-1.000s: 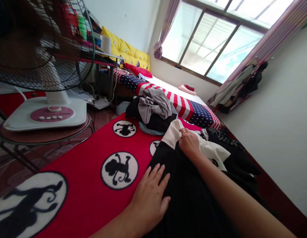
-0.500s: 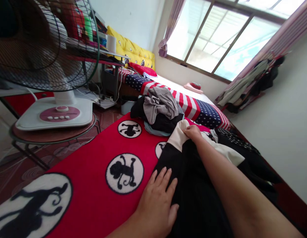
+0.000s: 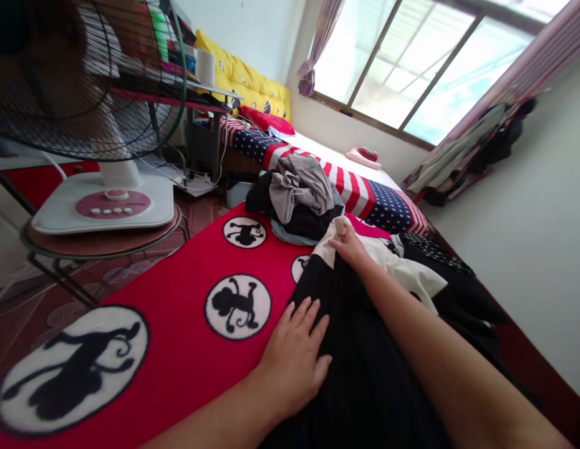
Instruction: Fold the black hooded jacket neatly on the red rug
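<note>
A black garment with a cream upper part (image 3: 365, 368) lies spread on a red blanket with black monkey circles (image 3: 178, 312). My left hand (image 3: 294, 358) rests flat on the garment's near left edge, fingers apart. My right hand (image 3: 348, 244) reaches far out and pinches the cream cloth (image 3: 402, 271) at the garment's far end. Just beyond that hand sits a heap of grey and black clothes (image 3: 299, 196).
A white and pink standing fan (image 3: 103, 202) stands on a round table (image 3: 98, 243) at left. A bed with a stars-and-stripes cover (image 3: 365, 193) runs toward the window. More dark clothes (image 3: 449, 280) lie to the right, near the white wall.
My right hand has slid farther along the cream cloth toward the clothes heap. My left hand stays flat on the black garment. The view has shifted slightly.
</note>
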Available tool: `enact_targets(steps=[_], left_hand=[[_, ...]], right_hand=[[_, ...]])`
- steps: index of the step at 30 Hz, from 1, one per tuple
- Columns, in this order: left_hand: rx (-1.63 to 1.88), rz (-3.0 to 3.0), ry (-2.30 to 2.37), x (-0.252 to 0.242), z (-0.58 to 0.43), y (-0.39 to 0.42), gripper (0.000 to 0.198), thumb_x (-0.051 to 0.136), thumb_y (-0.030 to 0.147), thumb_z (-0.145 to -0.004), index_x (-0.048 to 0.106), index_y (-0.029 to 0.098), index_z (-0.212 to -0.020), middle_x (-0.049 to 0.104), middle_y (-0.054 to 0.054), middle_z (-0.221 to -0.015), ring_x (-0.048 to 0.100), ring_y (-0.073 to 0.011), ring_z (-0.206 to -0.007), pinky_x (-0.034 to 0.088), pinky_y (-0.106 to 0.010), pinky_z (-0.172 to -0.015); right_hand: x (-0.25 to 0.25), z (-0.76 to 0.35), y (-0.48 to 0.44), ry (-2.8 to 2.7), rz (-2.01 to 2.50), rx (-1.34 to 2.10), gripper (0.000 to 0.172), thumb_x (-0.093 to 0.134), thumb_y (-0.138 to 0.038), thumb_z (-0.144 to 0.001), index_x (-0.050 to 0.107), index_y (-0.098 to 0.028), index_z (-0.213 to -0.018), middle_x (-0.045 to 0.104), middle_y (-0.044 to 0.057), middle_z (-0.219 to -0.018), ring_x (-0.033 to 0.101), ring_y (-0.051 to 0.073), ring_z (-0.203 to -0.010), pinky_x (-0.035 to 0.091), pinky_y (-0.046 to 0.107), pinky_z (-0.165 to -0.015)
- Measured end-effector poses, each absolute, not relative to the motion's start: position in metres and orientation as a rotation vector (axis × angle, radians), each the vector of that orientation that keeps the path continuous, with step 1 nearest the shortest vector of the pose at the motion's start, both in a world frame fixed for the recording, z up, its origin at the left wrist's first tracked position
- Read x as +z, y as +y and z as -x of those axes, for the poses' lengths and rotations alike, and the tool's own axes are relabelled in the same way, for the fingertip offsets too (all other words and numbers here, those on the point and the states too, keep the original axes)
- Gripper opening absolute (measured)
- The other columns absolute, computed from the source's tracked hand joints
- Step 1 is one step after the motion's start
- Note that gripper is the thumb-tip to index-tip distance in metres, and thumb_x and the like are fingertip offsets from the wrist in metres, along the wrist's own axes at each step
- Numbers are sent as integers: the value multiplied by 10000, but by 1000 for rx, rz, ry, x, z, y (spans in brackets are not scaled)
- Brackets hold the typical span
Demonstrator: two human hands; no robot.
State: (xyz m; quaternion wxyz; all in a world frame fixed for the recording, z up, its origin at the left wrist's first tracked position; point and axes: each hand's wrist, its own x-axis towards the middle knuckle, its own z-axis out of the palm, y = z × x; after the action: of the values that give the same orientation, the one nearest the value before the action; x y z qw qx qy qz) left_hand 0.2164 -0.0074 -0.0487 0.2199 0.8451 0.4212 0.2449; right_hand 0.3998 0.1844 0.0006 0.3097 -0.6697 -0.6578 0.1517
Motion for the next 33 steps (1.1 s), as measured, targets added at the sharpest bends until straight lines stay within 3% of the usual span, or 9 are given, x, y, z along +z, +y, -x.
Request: enact_targets(steps=[3,7,10,15,19,23,29,33], left_hand=[[756,-2293,1136,-46,-215,-3,550,502,451,-870,461,203,-1360,354,-90,-1483,257,-270,-1390,183,-480,-1150],[1038,-1975,1102,-45,-204,13,340,439,240,-907,602,157,-1194,554,-92,-1319,481,-201,-1241,337,-376,-1091],[1167,-1757,1055,-49,-188,24,296,448,138,-861,647,134,-1080,638,-89,-1175,565,-175,-1128,409,-339,-1032],[1055,-1703,1028,-56,-159,14,284,568,177,-768,661,124,-1031,659,-94,-1041,638,-195,-945,536,-335,-841],[996,-1825,1080,-60,-146,-7,327,596,205,-741,665,146,-1055,637,-90,-1019,635,-191,-862,551,-317,-741],[1011,-1850,1065,-63,-138,-23,323,552,206,-772,655,147,-1073,626,-86,-1029,625,-170,-832,540,-308,-742],[985,-1920,1051,-59,-123,-56,219,561,280,-819,669,163,-969,616,-71,-973,610,-162,-807,527,-281,-706],[943,-2050,980,-46,-108,-87,268,602,385,-823,655,205,-1014,578,-75,-1078,590,-189,-946,510,-298,-803]], right_hand=[[-7,-393,116,-2045,1616,95,711,556,-321,-820,252,-206,-1452,418,113,-1433,388,257,-1318,312,422,-1075],[-36,-401,56,-2295,1629,-41,492,414,-343,-912,384,-251,-1395,389,69,-1462,296,237,-1376,222,473,-1116],[-52,-409,40,-2125,1723,-70,417,391,-304,-918,497,-197,-1307,438,97,-1426,339,239,-1352,260,466,-1103],[-59,-405,5,-1753,1585,-110,300,449,-179,-840,630,-186,-1079,591,102,-1207,531,227,-1148,419,396,-1008],[-57,-393,-34,-1794,1487,-26,411,521,-139,-782,589,-236,-1175,549,72,-1225,571,213,-1057,490,356,-917],[-50,-380,-57,-2026,1352,55,533,533,-116,-780,531,-330,-1268,440,23,-1372,567,181,-1047,502,325,-886],[-49,-376,-63,-2043,1174,196,292,526,-94,-775,677,-269,-953,576,27,-1208,564,182,-1080,459,340,-942],[-49,-378,-62,-1830,1163,272,244,511,-72,-743,651,-231,-863,609,36,-1126,606,173,-971,495,306,-819]])
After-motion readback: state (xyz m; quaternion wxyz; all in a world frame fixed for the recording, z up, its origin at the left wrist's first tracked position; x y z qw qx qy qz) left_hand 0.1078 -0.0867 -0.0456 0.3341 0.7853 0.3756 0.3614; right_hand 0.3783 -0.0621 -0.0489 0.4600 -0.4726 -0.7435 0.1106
